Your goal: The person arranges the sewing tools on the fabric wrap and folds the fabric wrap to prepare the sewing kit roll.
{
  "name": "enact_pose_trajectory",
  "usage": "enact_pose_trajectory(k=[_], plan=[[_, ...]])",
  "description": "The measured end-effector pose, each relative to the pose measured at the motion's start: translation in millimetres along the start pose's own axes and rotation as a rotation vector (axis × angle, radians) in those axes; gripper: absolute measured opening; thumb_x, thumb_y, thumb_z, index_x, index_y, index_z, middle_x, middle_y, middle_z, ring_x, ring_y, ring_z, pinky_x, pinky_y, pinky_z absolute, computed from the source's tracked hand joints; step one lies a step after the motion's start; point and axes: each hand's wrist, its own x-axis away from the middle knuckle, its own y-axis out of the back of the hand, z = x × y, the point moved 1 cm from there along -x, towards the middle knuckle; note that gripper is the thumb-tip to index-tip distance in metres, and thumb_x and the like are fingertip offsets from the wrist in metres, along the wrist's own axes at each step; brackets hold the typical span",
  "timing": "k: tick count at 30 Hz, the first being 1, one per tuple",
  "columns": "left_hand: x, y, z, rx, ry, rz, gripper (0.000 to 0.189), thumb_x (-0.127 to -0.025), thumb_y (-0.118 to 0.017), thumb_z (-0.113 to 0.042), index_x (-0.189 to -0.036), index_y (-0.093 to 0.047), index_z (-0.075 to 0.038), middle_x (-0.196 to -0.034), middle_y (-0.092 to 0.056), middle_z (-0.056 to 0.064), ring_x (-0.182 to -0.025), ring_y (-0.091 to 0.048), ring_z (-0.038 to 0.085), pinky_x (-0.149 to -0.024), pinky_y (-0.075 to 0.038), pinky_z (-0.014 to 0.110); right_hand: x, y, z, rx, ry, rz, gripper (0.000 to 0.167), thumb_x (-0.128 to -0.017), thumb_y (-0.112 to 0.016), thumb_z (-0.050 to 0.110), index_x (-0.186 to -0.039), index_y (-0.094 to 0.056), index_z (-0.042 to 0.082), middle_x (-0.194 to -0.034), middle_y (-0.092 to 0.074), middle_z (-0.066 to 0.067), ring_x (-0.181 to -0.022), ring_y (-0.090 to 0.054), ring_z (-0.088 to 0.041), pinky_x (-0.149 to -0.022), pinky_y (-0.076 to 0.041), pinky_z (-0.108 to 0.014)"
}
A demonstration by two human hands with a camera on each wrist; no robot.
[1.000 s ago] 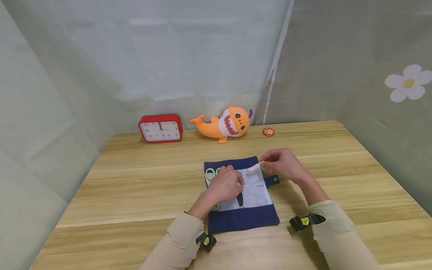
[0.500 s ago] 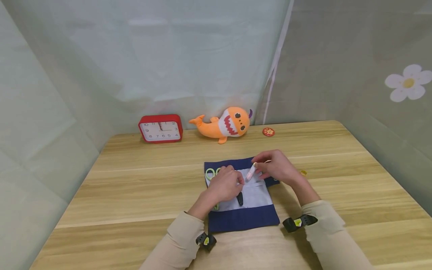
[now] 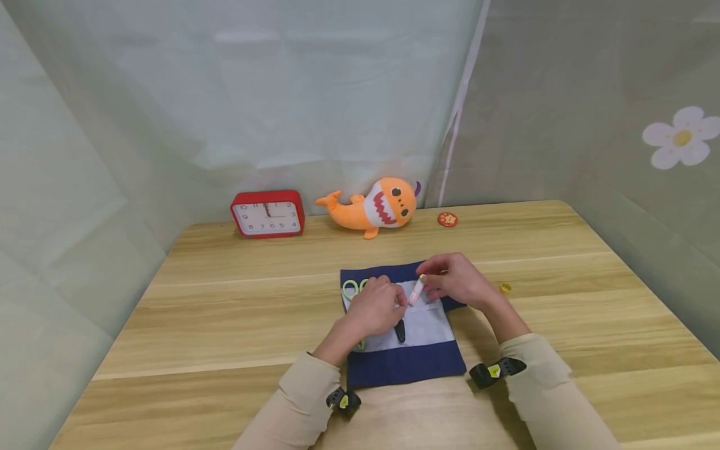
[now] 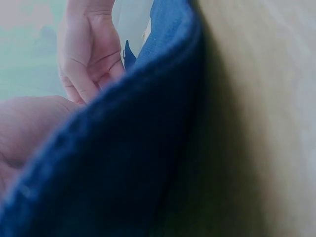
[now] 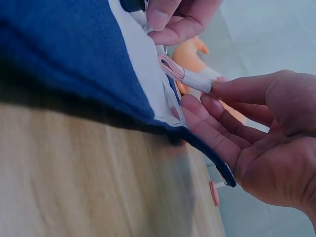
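A navy fabric pouch point(image 3: 405, 365) with a pale lining lies unfolded on the table. My left hand point(image 3: 375, 305) rests over it; in the right wrist view its thumb and index finger point(image 5: 170, 34) pinch the edge of the white pocket. My right hand point(image 3: 457, 278), at the pouch's upper right, pinches one end of a folded pink tape point(image 5: 190, 77) with a white band. The tape's looped end points down toward the pocket opening. Green-handled scissors point(image 3: 350, 289) sit in the pouch, partly hidden by my left hand. A slim black item point(image 3: 400, 331) shows below its fingers.
A red clock point(image 3: 267, 214), an orange plush shark point(image 3: 368, 206) and a round red badge point(image 3: 447, 219) stand or lie along the table's back edge. A small yellow ring point(image 3: 505, 288) lies right of my right hand. The pouch's snap strap point(image 5: 210, 155) sticks out under that hand.
My right hand has moved left over the pouch, and the folded tape has turned from nearly level to steeply downward. The yellow ring has come into view. My left hand stays put.
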Motion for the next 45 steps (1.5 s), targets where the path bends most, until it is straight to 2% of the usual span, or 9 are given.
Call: enact_pose_trajectory(k=[14, 20, 29, 40, 45], plan=[[0.1, 0.9, -0.3, 0.004, -0.019, -0.008, 0.006, -0.099, -0.073, -0.022, -0.098, -0.078, -0.019, -0.095, -0.061, 0.002, -0.095, -0.049, 0.021, -0.075, -0.041, 0.031, -1.8, -0.1, -1.9, -0.013, -0.016, 0.009, 0.025, -0.101, -0.065, 0.002, -0.124, -0.065, -0.006, -0.099, -0.065, -0.017, -0.082, -0.072, -0.023, -0.076, -0.065, -0.036], [-0.5, 1.2, 0.4, 0.005, -0.045, -0.03, 0.007, -0.099, -0.074, -0.021, -0.096, -0.079, -0.017, -0.091, -0.062, 0.002, -0.094, -0.05, 0.021, -0.077, -0.04, 0.032, -2.3, -1.3, -1.0, -0.02, -0.025, 0.013, 0.019, -0.1, -0.067, 0.002, -0.118, -0.066, -0.004, -0.1, -0.066, -0.016, -0.083, -0.07, -0.023, -0.075, -0.064, -0.036], [-2.4, -1.7, 2.0, -0.014, -0.075, -0.05, 0.008, -0.098, -0.074, -0.02, -0.093, -0.079, -0.017, -0.09, -0.063, 0.001, -0.095, -0.051, 0.021, -0.082, -0.042, 0.033, -1.5, -0.8, 3.7, 0.002, -0.01, 0.026, 0.018, -0.101, -0.067, 0.002, -0.118, -0.067, -0.005, -0.102, -0.067, -0.017, -0.083, -0.07, -0.024, -0.076, -0.065, -0.037], [-2.8, -1.0, 1.6, -0.022, -0.121, -0.07, 0.011, -0.096, -0.074, -0.02, -0.087, -0.075, -0.016, -0.09, -0.058, 0.001, -0.091, -0.048, 0.02, -0.078, -0.04, 0.03, -4.4, 0.0, 4.7, -0.003, 0.005, 0.043, 0.018, -0.102, -0.065, 0.003, -0.118, -0.067, -0.005, -0.105, -0.067, -0.017, -0.086, -0.069, -0.024, -0.075, -0.065, -0.038], [-2.3, -2.4, 2.1, -0.027, -0.118, -0.065, 0.012, -0.098, -0.071, -0.02, -0.088, -0.074, -0.015, -0.093, -0.058, 0.001, -0.092, -0.048, 0.02, -0.077, -0.041, 0.03, -5.5, -0.2, 4.1, -0.009, 0.019, 0.053, 0.019, -0.102, -0.065, 0.004, -0.117, -0.068, -0.006, -0.104, -0.066, -0.017, -0.084, -0.07, -0.024, -0.073, -0.064, -0.038]])
